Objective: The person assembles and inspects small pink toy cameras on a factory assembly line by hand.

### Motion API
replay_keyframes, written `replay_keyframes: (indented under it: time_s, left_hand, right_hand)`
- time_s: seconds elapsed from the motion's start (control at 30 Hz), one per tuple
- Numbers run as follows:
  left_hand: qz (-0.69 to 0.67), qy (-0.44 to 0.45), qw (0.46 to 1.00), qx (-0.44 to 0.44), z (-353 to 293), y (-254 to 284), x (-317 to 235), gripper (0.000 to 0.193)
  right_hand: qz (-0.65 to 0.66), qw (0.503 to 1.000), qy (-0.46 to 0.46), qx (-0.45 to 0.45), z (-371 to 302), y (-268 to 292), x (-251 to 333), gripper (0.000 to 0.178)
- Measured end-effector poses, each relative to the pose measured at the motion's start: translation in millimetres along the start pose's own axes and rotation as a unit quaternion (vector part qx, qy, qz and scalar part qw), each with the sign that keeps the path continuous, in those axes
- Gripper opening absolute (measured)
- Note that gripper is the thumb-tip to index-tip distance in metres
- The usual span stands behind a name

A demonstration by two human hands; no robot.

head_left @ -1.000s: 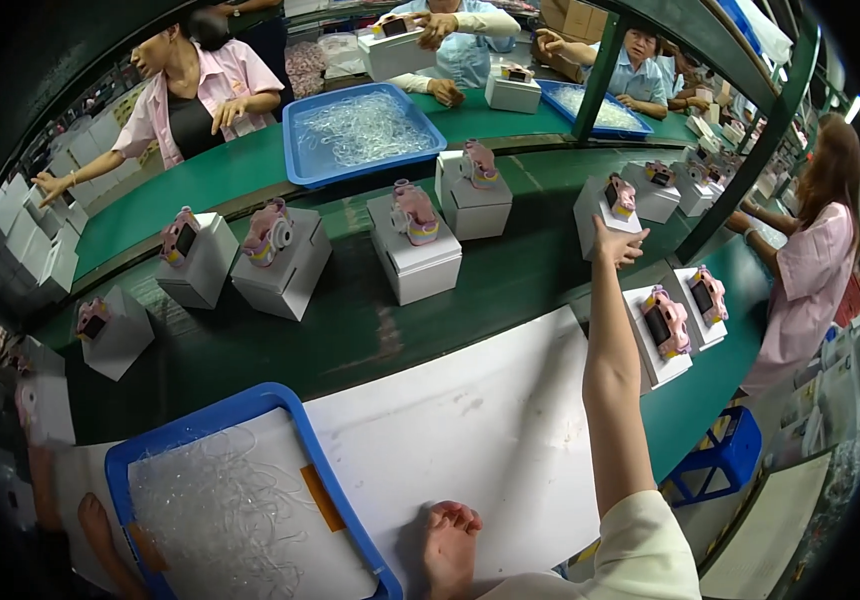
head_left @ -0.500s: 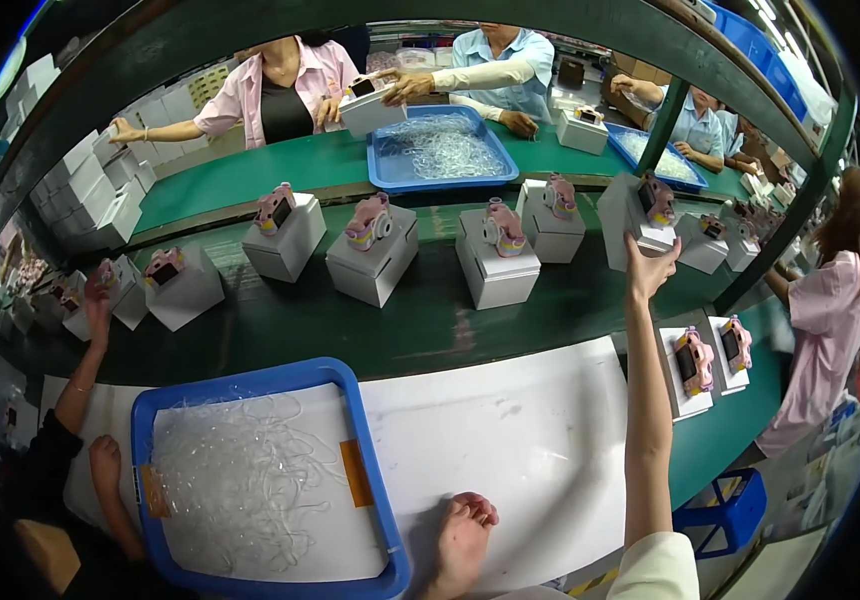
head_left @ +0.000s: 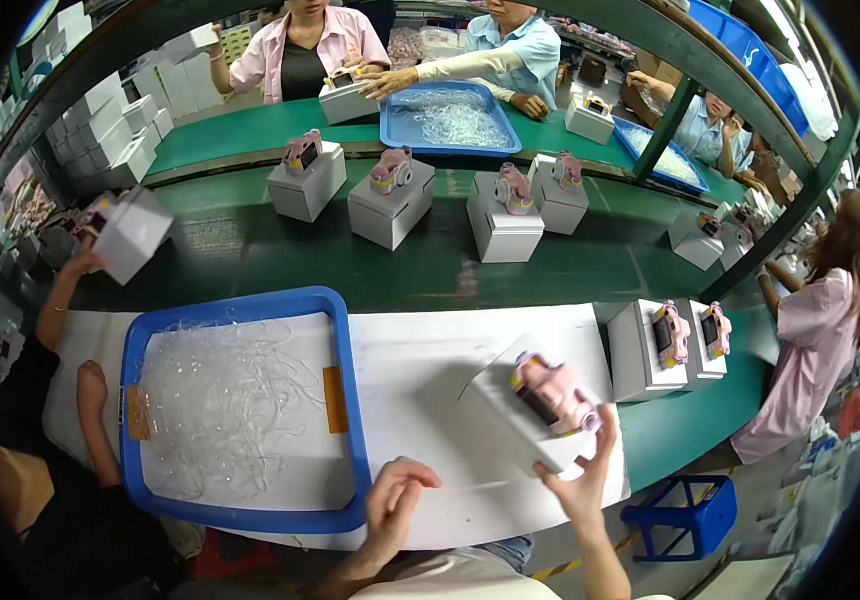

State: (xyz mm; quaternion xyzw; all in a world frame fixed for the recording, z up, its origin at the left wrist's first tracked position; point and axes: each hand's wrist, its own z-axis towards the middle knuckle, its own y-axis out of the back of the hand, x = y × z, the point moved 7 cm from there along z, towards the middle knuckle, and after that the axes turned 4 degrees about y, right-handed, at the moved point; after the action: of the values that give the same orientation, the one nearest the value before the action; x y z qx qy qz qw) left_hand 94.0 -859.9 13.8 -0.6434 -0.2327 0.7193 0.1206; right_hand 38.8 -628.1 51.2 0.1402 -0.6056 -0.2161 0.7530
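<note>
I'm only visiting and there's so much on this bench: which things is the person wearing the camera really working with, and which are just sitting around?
In hand:
- right hand holding a white box with a pink toy camera on top
- left hand resting, empty, on the white sheet

Sitting around:
- blue tray of clear ties
- two boxed cameras
- boxes on the green belt

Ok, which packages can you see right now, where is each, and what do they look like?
White box: tilted in the right hand, pink toy camera on top.
Two white boxes: right of it on the white mat, each with a pink camera.
Four white boxes: on the green belt, pink cameras on top.
White box stacks: far left.
</note>
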Motion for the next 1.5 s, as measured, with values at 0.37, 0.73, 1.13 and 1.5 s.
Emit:
replay_keyframes:
  time_s: [0.37, 0.73, 1.13, 1.5]
  left_hand:
    - [0.758, 0.005, 0.613, -0.223, 1, 164, -51, 0.030]
    - [0.661, -0.061, 0.715, -0.219, 14, 153, -123, 0.006]
    - [0.378, -0.133, 0.900, -0.172, 3, 71, -158, 0.007]
    - [0.336, -0.082, 0.934, 0.088, -13, -28, -135, 0.018]
  right_hand:
    - [-0.037, 0.960, 0.040, 0.275, -64, -42, 22, 0.081]
    - [0.086, 0.989, 0.040, 0.117, -51, 5, 24, 0.045]
    - [0.154, 0.985, 0.017, -0.074, -51, 43, 34, 0.022]
    - [0.109, 0.934, 0.259, 0.218, -58, -62, 154, 0.032]
